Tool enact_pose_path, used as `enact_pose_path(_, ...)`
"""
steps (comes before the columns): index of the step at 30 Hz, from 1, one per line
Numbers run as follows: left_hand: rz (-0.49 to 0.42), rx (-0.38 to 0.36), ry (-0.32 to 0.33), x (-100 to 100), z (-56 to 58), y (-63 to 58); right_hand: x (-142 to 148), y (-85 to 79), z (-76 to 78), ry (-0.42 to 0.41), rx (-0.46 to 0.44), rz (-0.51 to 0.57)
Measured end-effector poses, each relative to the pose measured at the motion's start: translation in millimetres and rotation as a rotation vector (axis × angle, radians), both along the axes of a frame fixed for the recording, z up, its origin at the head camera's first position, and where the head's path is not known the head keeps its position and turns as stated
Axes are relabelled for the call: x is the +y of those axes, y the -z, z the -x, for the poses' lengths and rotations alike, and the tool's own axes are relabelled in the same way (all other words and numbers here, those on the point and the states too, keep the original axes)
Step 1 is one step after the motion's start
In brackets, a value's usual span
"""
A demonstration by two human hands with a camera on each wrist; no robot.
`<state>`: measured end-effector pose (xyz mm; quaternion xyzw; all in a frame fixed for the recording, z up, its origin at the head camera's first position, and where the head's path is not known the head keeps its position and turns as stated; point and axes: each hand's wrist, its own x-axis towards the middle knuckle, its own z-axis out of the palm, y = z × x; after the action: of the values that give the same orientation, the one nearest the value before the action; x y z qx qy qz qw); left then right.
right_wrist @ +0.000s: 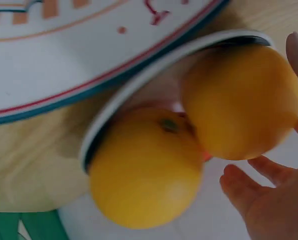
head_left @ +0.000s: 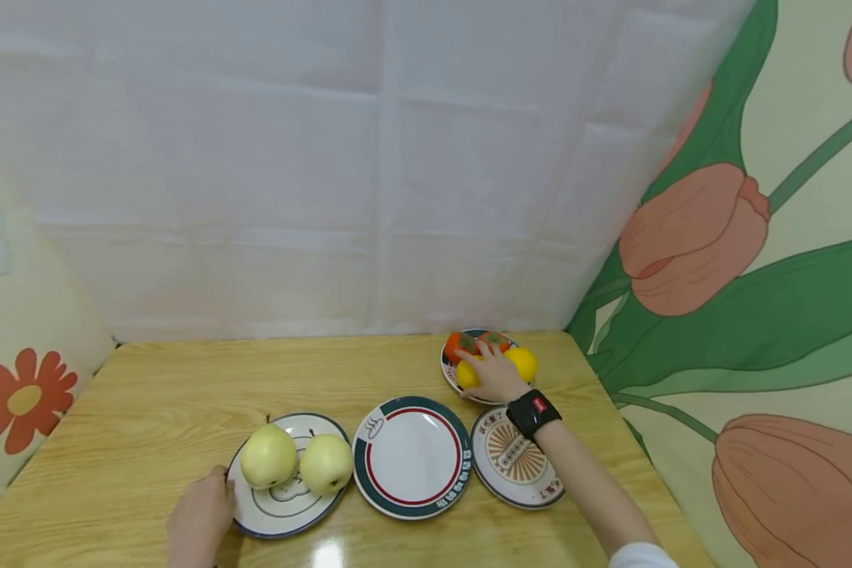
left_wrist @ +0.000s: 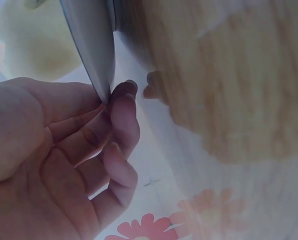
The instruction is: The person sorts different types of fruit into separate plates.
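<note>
My left hand (head_left: 200,513) grips the left rim of a white plate (head_left: 289,524) with a dark blue edge. Two pale yellow-green pears (head_left: 268,457) sit on it. In the left wrist view, curled fingers (left_wrist: 120,117) meet the rim. My right hand (head_left: 498,379) reaches over a fruit dish (head_left: 449,374) at the back right. Its spread fingers (right_wrist: 241,187) are around one orange (right_wrist: 241,102), in the right wrist view, without a clear grip. A second orange (right_wrist: 146,170) lies beside it. Two persimmons (head_left: 461,345) are behind the oranges.
Between the pears and the right arm lies a plate (head_left: 413,454) with a green and red rim. A patterned plate (head_left: 514,465) is partly under the right forearm. White cloth (head_left: 326,197) hangs behind the wooden table (head_left: 135,402); flowered cloth (head_left: 696,347) borders the right.
</note>
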<state>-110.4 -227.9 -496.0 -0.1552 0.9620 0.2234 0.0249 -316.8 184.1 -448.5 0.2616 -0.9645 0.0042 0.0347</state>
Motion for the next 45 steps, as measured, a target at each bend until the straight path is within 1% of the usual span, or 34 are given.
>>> enact_pose_path(4,0.000,-0.005,-0.006,1,1.0,0.2,9,5.4,-1.0,0.019,-0.043,0.023)
enact_pose_path(8,0.003,-0.025,-0.018,3,0.8,-1.1,12,8.8,-1.1,0.038,-0.034,0.031)
enact_pose_path(10,0.010,-0.012,-0.044,6,-1.5,-3.1,12,9.5,-0.8,0.045,-0.025,0.043)
enact_pose_path(13,0.044,0.086,-0.111,16,-10.8,-9.0,11,10.0,-1.0,0.051,-0.004,0.059)
enact_pose_path(14,0.058,0.136,-0.140,21,-14.6,-12.7,11,9.6,-1.2,0.056,0.001,0.064)
enact_pose_path(16,0.084,0.209,-0.158,33,-22.2,-23.7,10,8.4,-1.5,0.056,0.025,0.074)
enact_pose_path(17,0.088,0.243,-0.154,40,-25.9,-29.1,9,7.5,-2.0,0.055,0.044,0.077)
enact_pose_path(18,0.086,0.261,-0.137,48,-28.4,-35.1,7,5.9,-2.7,0.050,0.064,0.083)
enact_pose_path(19,0.069,0.267,-0.104,57,-29.8,-40.4,5,4.2,-3.5,0.041,0.082,0.087)
enact_pose_path(21,0.018,0.243,-0.018,77,-30.2,-48.3,-2,0.2,-6.4,0.012,0.119,0.099)
enact_pose_path(22,-0.007,0.230,0.022,88,-29.3,-49.2,-6,-1.9,-8.6,-0.008,0.136,0.101)
enact_pose_path(24,-0.030,0.207,0.101,109,-25.9,-46.3,-17,-4.6,-14.1,-0.042,0.156,0.094)
enact_pose_path(25,-0.036,0.190,0.127,120,-24.2,-43.6,-22,-5.5,-17.7,-0.057,0.161,0.081)
enact_pose_path(26,-0.025,0.186,0.140,129,-22.4,-39.8,-28,-6.1,-21.6,-0.072,0.168,0.063)
enact_pose_path(28,0.018,0.212,0.156,145,-18.8,-31.3,-41,-5.7,-30.1,-0.105,0.160,0.048)
enact_pose_path(29,0.040,0.226,0.160,151,-17.2,-27.2,-47,-4.7,-34.6,-0.123,0.150,0.045)
enact_pose_path(31,0.076,0.231,0.165,160,-14.0,-20.8,-57,-1.4,-43.6,-0.167,0.142,0.034)
enact_pose_path(33,0.113,0.222,0.181,166,-10.3,-15.9,-66,3.5,-52.2,-0.224,0.132,0.037)
enact_pose_path(34,0.124,0.203,0.189,167,-8.6,-13.8,-69,6.7,-56.0,-0.253,0.142,0.026)
enact_pose_path(38,0.134,0.160,0.187,170,-3.4,-7.9,-79,17.0,-69.6,-0.355,0.172,0.013)
enact_pose_path(41,0.128,0.143,0.181,169,-1.7,-5.6,-84,22.2,-77.1,-0.392,0.175,0.002)
enact_pose_path(45,0.111,0.118,0.178,167,-1.2,-5.0,-87,25.1,-84.3,-0.399,0.149,-0.039)
